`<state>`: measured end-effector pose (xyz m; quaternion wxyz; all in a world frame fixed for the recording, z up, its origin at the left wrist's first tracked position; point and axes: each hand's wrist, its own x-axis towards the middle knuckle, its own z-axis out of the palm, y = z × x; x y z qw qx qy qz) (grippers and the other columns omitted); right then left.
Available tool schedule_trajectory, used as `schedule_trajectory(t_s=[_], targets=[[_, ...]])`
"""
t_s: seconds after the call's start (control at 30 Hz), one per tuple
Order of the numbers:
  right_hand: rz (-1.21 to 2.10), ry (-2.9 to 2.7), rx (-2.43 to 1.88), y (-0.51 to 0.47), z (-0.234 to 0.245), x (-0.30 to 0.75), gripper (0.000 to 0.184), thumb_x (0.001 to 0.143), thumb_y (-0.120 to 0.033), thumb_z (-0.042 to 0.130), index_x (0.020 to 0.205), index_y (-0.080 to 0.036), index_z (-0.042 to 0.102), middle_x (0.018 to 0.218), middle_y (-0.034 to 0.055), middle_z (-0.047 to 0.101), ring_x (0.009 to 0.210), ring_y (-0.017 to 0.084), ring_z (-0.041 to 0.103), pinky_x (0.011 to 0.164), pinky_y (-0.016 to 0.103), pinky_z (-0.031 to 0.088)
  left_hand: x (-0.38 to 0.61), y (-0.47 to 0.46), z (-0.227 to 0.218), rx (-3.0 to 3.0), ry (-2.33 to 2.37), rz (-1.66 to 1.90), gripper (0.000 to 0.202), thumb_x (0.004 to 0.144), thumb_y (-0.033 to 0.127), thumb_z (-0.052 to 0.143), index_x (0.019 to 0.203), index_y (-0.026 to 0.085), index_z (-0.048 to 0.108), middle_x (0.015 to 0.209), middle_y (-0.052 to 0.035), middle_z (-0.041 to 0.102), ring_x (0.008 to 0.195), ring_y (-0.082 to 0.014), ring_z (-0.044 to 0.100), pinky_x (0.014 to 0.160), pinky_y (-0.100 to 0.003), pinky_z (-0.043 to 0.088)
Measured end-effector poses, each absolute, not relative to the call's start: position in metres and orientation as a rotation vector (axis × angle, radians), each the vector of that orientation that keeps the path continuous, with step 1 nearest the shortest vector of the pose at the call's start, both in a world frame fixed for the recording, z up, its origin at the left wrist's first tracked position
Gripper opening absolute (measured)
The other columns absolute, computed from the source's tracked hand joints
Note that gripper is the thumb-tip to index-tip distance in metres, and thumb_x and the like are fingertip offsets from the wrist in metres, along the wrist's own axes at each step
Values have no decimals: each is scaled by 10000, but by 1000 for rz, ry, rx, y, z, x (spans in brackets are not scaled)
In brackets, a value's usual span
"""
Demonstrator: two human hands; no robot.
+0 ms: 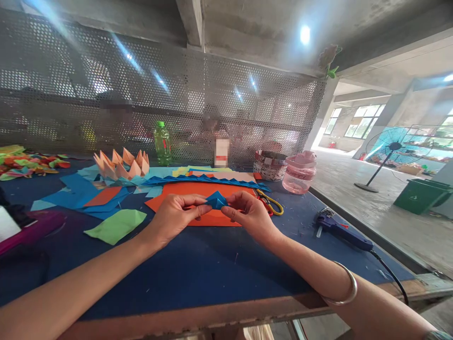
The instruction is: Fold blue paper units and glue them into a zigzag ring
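The left hand [173, 219] and right hand [251, 216] are closed in a tight pinch on a small folded blue paper [216, 200], held between them above an orange sheet [212, 219]. It seems clear of the sheet, though that is hard to judge. Scissors [272, 203] lie just right of the sheet, with a glue gun [341, 229] farther right.

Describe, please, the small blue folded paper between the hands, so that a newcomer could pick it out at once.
On the dark blue worktable, find the orange paper sheet. Above it the left hand and right hand meet, pinching a small folded blue paper piece, the only paper held up off the table.
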<state>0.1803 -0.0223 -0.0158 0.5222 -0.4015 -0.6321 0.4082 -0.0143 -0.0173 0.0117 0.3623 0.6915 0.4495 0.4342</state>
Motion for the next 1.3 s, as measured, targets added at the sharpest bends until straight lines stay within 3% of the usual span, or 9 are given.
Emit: schedule_trajectory(t_s=[0.17,0.33,0.47,0.6,0.77,1.3], targets=[[934,-1571,-1054,-23,-15,180,470,733,-397,695,1141,-198,572,942,60,711,826,175,645,713,295,468,-14,-17,8,1729,1200,1127,226,634,373,744,819,245,768,724,5,720,584,-141,552,617,-264,451],[914,-1611,-996,-22,-20,181,266,769,-391,655,942,-191,686,929,59,726,873,204,658,707,292,470,-13,-17,6,1712,1172,1093,429,648,376,750,1060,262,710,873,-7,743,664,-154,606,638,-264,475],[856,-1608,-1057,-22,-21,180,218,766,-367,653,852,-172,697,825,41,721,703,158,629,605,254,432,-13,-18,6,1715,1099,1047,570,683,379,739,1225,270,602,941,-12,737,725,-152,623,628,-239,466],[806,-1626,-1064,-22,-20,181,210,773,-355,642,858,-171,698,810,33,711,644,133,589,574,240,411,-12,-19,8,1660,1082,1036,430,709,399,714,1098,217,677,953,-39,740,742,-162,646,602,-237,477],[773,-1635,-1066,-22,-20,181,202,765,-343,647,855,-170,697,797,30,704,652,131,591,567,227,415,-10,-19,8,1601,1068,1032,313,718,376,703,949,165,709,766,-39,744,681,-158,649,577,-240,482],[691,-1734,-1086,-22,-21,179,144,783,-255,622,868,-179,710,761,11,699,652,120,585,583,227,407,-11,-15,9,1635,1162,933,269,685,376,709,838,157,684,662,-15,724,571,-124,616,573,-227,483]])
